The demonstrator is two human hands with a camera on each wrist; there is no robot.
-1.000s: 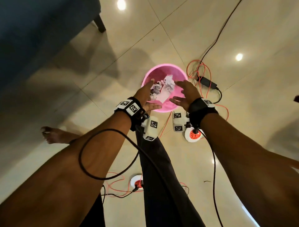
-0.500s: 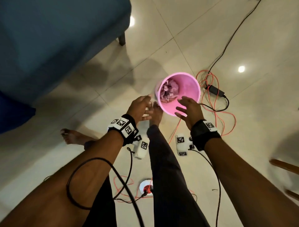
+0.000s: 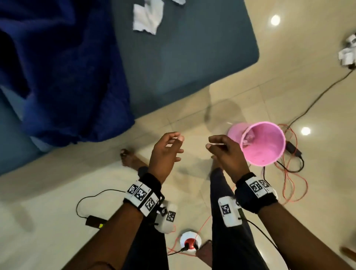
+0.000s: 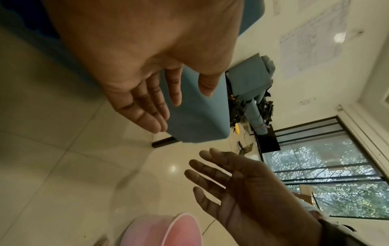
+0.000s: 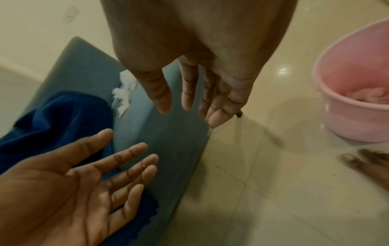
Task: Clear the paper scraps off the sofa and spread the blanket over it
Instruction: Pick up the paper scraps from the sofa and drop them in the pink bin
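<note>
Both hands hover empty over the floor between the sofa and the bin. My left hand (image 3: pixel 169 148) has loose, straight fingers, and so does my right hand (image 3: pixel 221 148); the wrist views show both palms bare. The teal sofa (image 3: pixel 192 57) fills the upper left. A dark blue blanket (image 3: pixel 67 77) lies bunched on its left part, hanging over the front edge. A white paper scrap (image 3: pixel 147 18) lies on the seat at the top, another scrap (image 3: pixel 178 1) just beyond it. The pink bin (image 3: pixel 264 144) stands right of my right hand with crumpled paper (image 3: pixel 248 139) inside.
Cables (image 3: pixel 290 173) and a power adapter (image 3: pixel 292 149) trail on the tiled floor by the bin. A round socket reel (image 3: pixel 190 241) and a black adapter (image 3: pixel 95 224) lie near my legs. My bare foot (image 3: pixel 129 158) stands by the sofa's front edge.
The hands drew back from over the bin, where they let the crumpled paper fall in, and now hover empty. My view swung left and up towards the sofa.
</note>
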